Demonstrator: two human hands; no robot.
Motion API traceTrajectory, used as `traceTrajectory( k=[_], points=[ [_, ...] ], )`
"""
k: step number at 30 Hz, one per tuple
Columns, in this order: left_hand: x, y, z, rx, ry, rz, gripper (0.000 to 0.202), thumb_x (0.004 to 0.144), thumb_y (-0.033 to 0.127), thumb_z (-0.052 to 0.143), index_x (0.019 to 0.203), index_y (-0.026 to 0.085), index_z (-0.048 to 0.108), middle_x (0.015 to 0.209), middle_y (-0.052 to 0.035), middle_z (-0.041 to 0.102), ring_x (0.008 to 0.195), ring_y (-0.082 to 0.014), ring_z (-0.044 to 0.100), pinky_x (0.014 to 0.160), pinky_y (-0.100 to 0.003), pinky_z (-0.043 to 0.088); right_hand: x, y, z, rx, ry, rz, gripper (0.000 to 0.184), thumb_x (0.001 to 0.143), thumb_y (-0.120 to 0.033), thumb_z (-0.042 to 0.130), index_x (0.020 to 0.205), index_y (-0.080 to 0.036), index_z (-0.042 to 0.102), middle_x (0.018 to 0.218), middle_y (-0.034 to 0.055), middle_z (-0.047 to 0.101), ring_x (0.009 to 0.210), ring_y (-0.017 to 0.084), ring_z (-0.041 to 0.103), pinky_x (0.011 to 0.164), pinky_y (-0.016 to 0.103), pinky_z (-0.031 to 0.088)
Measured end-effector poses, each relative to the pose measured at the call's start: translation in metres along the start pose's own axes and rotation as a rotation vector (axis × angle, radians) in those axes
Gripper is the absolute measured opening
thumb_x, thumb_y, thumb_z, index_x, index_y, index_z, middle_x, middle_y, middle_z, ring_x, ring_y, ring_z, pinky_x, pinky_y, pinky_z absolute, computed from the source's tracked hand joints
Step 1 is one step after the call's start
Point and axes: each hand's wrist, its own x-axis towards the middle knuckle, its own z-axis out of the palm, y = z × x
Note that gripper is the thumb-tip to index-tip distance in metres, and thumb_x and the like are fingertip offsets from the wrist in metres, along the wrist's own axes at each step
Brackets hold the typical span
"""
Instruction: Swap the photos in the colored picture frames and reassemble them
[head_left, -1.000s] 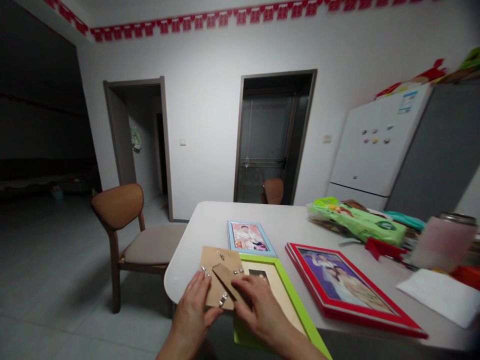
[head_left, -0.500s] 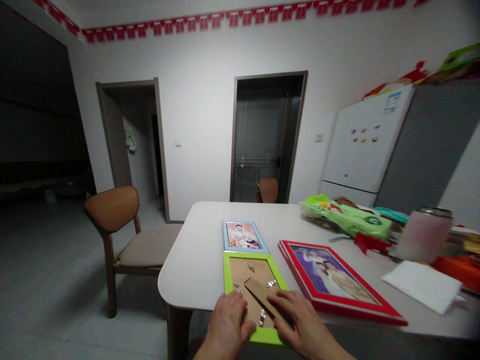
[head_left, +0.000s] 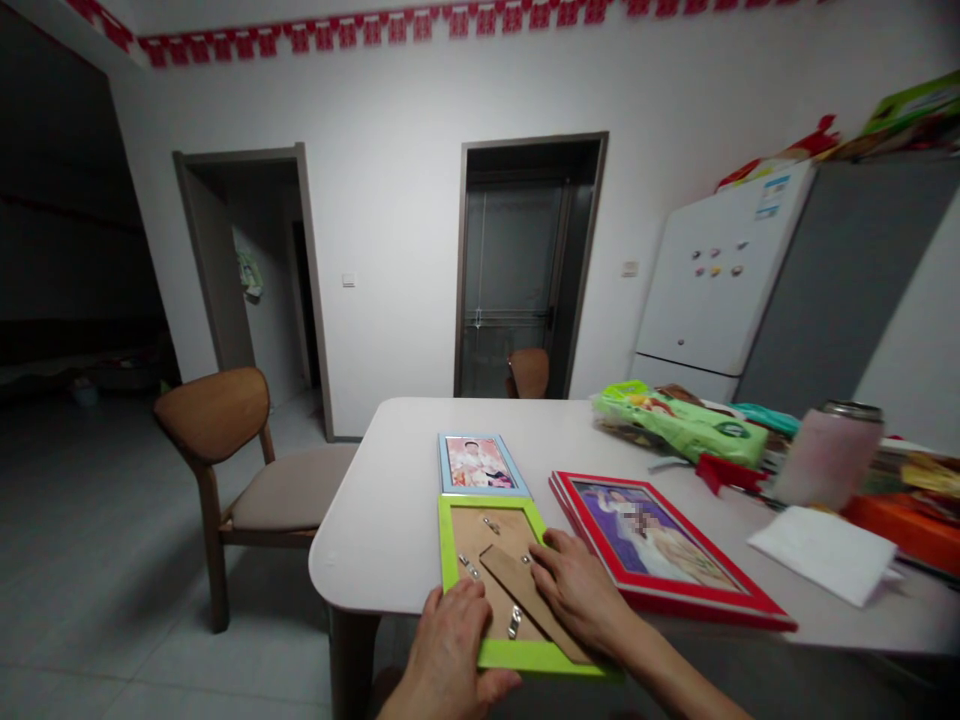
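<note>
A picture frame (head_left: 445, 540) with a lime-green border lies face down at the table's near edge. Its brown backing board (head_left: 469, 520) carries several small metal clips (head_left: 514, 622) and a slanting stand flap (head_left: 517, 590). My left hand (head_left: 450, 645) is closed on the frame's lower left corner, thumb by the near border. Curled over the right border, my right hand (head_left: 581, 590) has its fingertips at the right-hand clip (head_left: 526, 560), which they partly cover. Just beyond sits a light-blue photo frame (head_left: 480, 465), face up. Red photo frames (head_left: 667, 545) lie stacked on the right.
On the right of the white table (head_left: 382, 500) are a green packet (head_left: 690, 430), a pink jar (head_left: 829, 455), white tissue (head_left: 825, 550) and orange packaging (head_left: 907, 530). A wooden chair (head_left: 225, 430) stands at left. Beyond are a fridge (head_left: 712, 280) and two doorways.
My right hand has shifted from the stand flap up and outward to the right-hand clip, uncovering more of the flap. My left hand stays at the lower left corner. The view has shifted slightly.
</note>
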Motion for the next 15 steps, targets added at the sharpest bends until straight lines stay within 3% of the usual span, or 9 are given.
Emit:
traceTrajectory(
  k=[4,11,15],
  points=[
    [0.0,0.002,-0.001,-0.007,0.009,-0.026,0.054,0.061,0.036,0.066,0.108,0.018,0.047,0.124,-0.0085,0.043,0.115,-0.0244,0.034,0.097,-0.044,0.023,-0.004,0.0,-0.002,0.057,-0.045,-0.012,0.037,0.08,-0.033,0.03,0.077,-0.015,0.061,0.09,0.0096,0.051,0.085,0.017,0.049,0.08,0.028,0.035],
    [0.0,0.0,0.0,0.018,-0.012,-0.029,0.063,0.058,0.033,0.069,0.113,0.015,0.043,0.124,-0.0123,0.042,0.115,-0.0261,0.035,0.097,-0.044,0.025,-0.016,0.002,-0.003,0.059,-0.06,-0.025,0.038,0.079,-0.037,0.034,0.102,-0.016,0.055,0.114,0.0128,0.046,0.104,0.022,0.043,0.09,0.035,0.03],
    [0.0,0.0,0.0,0.051,-0.014,-0.008,0.061,0.059,0.028,0.069,0.112,0.013,0.044,0.123,-0.0142,0.042,0.115,-0.0273,0.036,0.096,-0.046,0.027,-0.03,-0.016,-0.011,0.111,-0.079,-0.218,0.033,0.079,-0.034,0.036,0.103,-0.026,0.056,0.119,0.0078,0.044,0.11,0.023,0.037,0.092,0.039,0.029]
  ],
)
